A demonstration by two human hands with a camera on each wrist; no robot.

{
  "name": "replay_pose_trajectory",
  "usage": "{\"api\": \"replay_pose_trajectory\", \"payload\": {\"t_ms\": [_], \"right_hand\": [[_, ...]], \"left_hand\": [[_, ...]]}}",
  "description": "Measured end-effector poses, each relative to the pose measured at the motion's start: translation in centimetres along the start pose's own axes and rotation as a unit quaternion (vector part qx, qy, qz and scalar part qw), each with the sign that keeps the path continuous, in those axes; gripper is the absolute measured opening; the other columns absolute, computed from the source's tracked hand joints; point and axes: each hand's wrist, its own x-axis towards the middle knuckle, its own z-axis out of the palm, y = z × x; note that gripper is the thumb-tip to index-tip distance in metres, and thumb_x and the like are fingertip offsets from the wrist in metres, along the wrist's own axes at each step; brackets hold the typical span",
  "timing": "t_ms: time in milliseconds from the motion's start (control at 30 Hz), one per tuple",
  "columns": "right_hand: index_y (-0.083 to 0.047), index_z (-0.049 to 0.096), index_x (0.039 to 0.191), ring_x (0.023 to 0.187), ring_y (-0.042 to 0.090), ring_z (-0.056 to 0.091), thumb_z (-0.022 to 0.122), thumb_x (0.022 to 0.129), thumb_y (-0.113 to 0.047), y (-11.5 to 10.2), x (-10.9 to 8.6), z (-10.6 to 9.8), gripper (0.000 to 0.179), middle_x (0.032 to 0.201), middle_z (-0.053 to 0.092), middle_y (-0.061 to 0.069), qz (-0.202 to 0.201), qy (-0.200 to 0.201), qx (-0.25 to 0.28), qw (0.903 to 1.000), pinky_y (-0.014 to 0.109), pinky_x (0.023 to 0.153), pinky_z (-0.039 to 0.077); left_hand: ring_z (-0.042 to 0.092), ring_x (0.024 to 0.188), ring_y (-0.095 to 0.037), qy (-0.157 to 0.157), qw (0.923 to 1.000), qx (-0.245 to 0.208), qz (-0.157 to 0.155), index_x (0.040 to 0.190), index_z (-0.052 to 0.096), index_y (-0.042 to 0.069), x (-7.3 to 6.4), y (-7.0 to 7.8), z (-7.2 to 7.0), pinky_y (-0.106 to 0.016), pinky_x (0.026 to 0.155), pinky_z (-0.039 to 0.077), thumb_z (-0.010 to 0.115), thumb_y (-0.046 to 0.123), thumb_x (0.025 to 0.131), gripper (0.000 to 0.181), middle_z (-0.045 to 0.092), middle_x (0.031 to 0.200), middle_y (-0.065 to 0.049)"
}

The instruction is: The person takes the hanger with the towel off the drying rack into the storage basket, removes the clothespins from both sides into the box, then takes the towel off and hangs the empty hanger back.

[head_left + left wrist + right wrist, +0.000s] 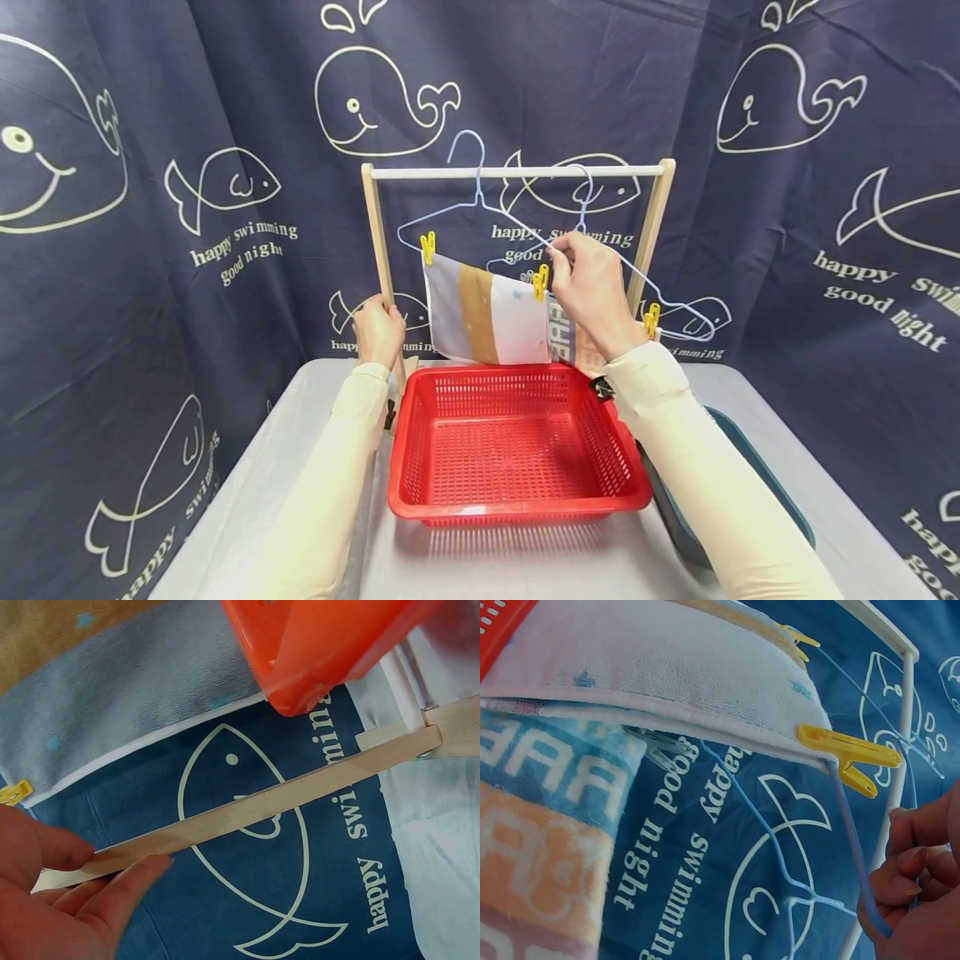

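My left hand (378, 332) grips the left wooden post (262, 802) of a small drying rack, thumb and fingers on either side. My right hand (592, 287) pinches the sloping right arm of a light blue clothes hanger (442, 212). That hanger's hook rises above the rack's white rail (517, 172). From its lower bar hangs a towel (480, 321) with grey, brown and white stripes, pinned by a yellow clothespin (428, 247) at its left and another yellow clothespin (851, 754) at its right. Behind, partly hidden, hangs a towel with letters (547, 810) near a second blue hanger (587, 187).
A red perforated basket (517, 510) stands in front of the rack, nothing in it. To its right a dark green tub (765, 475) is partly covered by my right sleeve. Another yellow clothespin (652, 320) sits near the right post. A dark whale-print curtain (247, 100) surrounds the grey-white table (255, 492).
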Motion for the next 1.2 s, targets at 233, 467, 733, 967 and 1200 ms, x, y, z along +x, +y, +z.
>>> {"api": "replay_pose_trajectory", "payload": {"t_ms": [233,467,733,967,1200], "right_hand": [[0.002,0.072,0.1,0.072,0.03,0.065,0.064,0.099,-0.011,-0.4,0.4,-1.2,0.015,0.087,0.073,0.017,-0.003,0.006,-0.004,1.0,0.042,0.069,0.048],[0.003,0.073,0.1,0.067,0.029,0.061,0.065,0.098,-0.01,-1.1,1.2,-2.4,0.015,0.081,0.072,0.015,-0.013,0.016,-0.005,0.9998,0.041,0.066,0.045],[0.001,0.075,0.101,0.065,0.025,0.058,0.066,0.097,-0.009,-1.9,1.3,-4.0,0.014,0.078,0.07,0.013,-0.015,0.026,-0.004,0.9995,0.034,0.065,0.041],[-0.001,0.075,0.1,0.062,0.02,0.055,0.067,0.097,-0.011,-1.8,0.6,-5.9,0.013,0.077,0.072,0.01,-0.004,0.031,-0.013,0.9994,0.03,0.063,0.038],[-0.002,0.076,0.099,0.06,0.018,0.051,0.066,0.097,-0.012,-2.1,0.2,-7.2,0.014,0.074,0.07,0.01,-0.002,0.036,-0.014,0.9993,0.028,0.061,0.035]], "left_hand": [[0.07,0.09,-0.045,-0.004,1.0,-0.005,-0.002,0.096,0.069,0.003,-0.1,0.1,-0.1,-0.055,0.079,0.055,0.058,0.01,0.097,0.014,0.074,0.095,-0.022],[0.07,0.091,-0.045,-0.003,1.0,-0.004,0.004,0.096,0.069,0.002,-0.1,0.1,0.0,-0.055,0.08,0.055,0.058,0.01,0.097,0.014,0.074,0.096,-0.023],[0.07,0.089,-0.044,-0.002,1.0,-0.002,0.008,0.096,0.069,0.002,0.1,-0.2,0.1,-0.053,0.079,0.055,0.057,0.01,0.097,0.015,0.073,0.093,-0.022],[0.07,0.086,-0.04,-0.013,0.9998,-0.009,0.008,0.098,0.071,0.002,0.1,-0.3,0.0,-0.051,0.077,0.056,0.057,0.011,0.098,0.016,0.074,0.09,-0.02],[0.07,0.087,-0.04,-0.012,0.9997,-0.018,0.011,0.103,0.072,0.0,0.2,-0.4,-0.2,-0.051,0.078,0.056,0.058,0.011,0.098,0.018,0.074,0.091,-0.021]]}}
